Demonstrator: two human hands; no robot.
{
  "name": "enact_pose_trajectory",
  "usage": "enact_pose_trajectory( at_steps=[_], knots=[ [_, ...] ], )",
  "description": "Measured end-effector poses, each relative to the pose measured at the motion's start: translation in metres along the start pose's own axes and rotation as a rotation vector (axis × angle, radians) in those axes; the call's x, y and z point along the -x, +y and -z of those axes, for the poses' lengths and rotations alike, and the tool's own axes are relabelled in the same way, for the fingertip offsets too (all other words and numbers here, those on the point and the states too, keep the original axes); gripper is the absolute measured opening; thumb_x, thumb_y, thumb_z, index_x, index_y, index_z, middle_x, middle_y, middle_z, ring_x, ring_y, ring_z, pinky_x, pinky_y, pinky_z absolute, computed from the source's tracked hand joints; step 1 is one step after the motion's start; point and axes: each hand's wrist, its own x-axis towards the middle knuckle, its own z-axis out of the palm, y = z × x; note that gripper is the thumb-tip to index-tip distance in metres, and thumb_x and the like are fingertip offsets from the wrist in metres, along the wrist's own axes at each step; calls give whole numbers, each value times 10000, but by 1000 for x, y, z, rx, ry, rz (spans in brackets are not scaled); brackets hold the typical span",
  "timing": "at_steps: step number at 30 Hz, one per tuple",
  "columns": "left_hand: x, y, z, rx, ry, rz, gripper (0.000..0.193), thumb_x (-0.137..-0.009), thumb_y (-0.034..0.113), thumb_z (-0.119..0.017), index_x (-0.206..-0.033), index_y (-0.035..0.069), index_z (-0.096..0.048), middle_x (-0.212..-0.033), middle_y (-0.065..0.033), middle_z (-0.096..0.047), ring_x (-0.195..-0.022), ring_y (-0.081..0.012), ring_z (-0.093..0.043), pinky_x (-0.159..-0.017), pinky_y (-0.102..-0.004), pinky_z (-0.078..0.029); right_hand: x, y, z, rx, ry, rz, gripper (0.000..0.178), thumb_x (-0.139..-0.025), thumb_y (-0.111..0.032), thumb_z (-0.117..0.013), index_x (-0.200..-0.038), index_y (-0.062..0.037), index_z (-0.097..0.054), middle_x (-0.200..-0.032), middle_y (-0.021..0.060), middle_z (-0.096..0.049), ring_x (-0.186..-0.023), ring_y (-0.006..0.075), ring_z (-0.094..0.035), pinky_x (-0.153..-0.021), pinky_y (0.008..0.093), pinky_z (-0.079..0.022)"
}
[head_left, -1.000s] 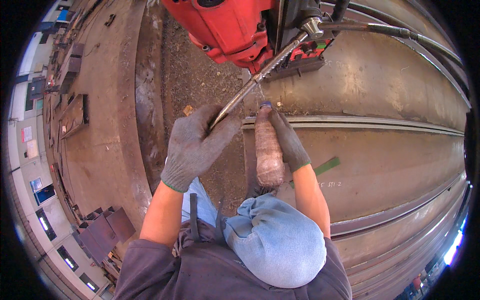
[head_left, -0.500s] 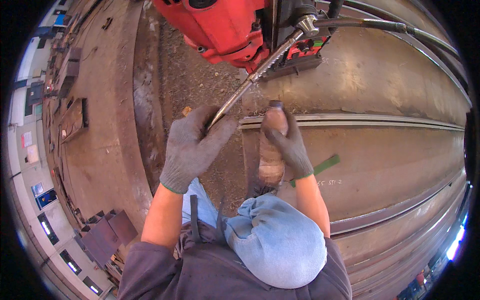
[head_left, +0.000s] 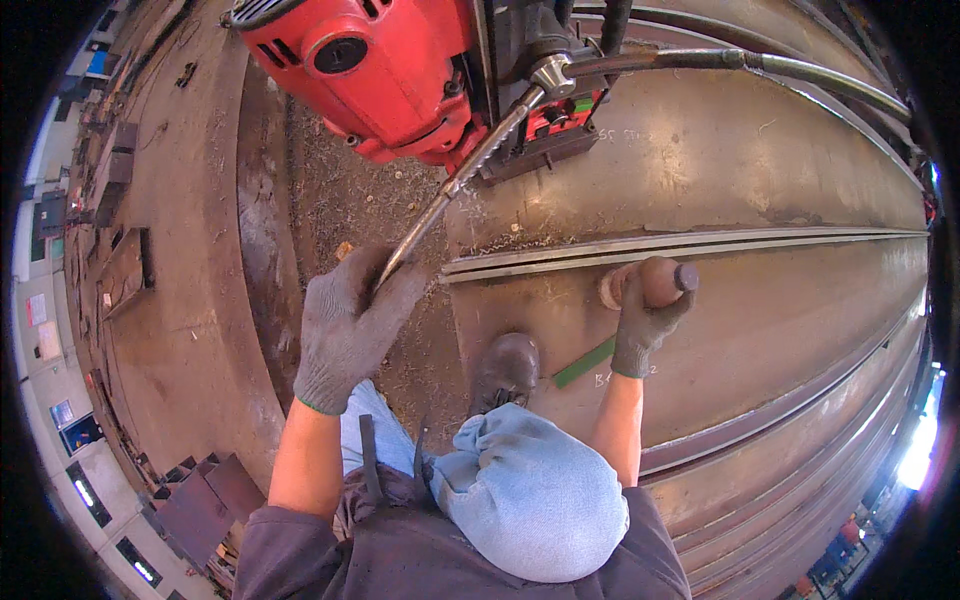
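Note:
My left hand, in a grey knit glove, is closed round the lower end of a metal lever handle. The lever slants up to a hub on a red drill machine, which stands on the steel beam at the top of the view. In my gloved right hand is a brownish, dirty bottle with a dark cap, tilted on its side above the beam. The fingers wrap its neck end, and part of its body is hidden behind them.
Two thin parallel steel edges run across the brown steel beams. Metal shavings lie around the drill. A green strip rests near my dark boot. A thick hose arcs at upper right. Steel pieces stand at lower left.
My right hand has moved right with the bottle and turned it from upright to sideways, its cap now pointing right. My left hand stays on the lever. The whole view has shifted slightly.

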Motion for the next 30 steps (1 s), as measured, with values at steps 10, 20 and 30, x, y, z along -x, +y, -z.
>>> enact_pose_trajectory(
  at_steps=[10,20,30],
  knots=[
    [-1,10,0,63,-37,189,375,-895,237,-701,-1152,-37,-698,-887,-84,-710,-819,-129,-630,-740,-298,-507,18,-3,-24,-95,-73,80,885,-704,-172,-901,-1422,4,-414,-1318,182,-566,-1239,295,-569,-1035,407,-478],
    [1,11,2,32,-13,147,384,-894,334,-711,-1077,-3,-708,-842,-189,-716,-770,-273,-717,-705,-368,-533,15,-27,-23,7,-76,236,859,-699,-184,-895,-1392,41,-438,-1298,201,-571,-1223,314,-580,-1049,416,-467],
    [0,8,0,69,-18,186,398,-884,344,-689,-1054,-15,-705,-820,-189,-686,-762,-267,-695,-709,-385,-521,14,-28,-22,-8,-109,192,885,-684,-175,-903,-1402,42,-431,-1292,195,-573,-1214,301,-581,-1038,408,-473]
  ],
)
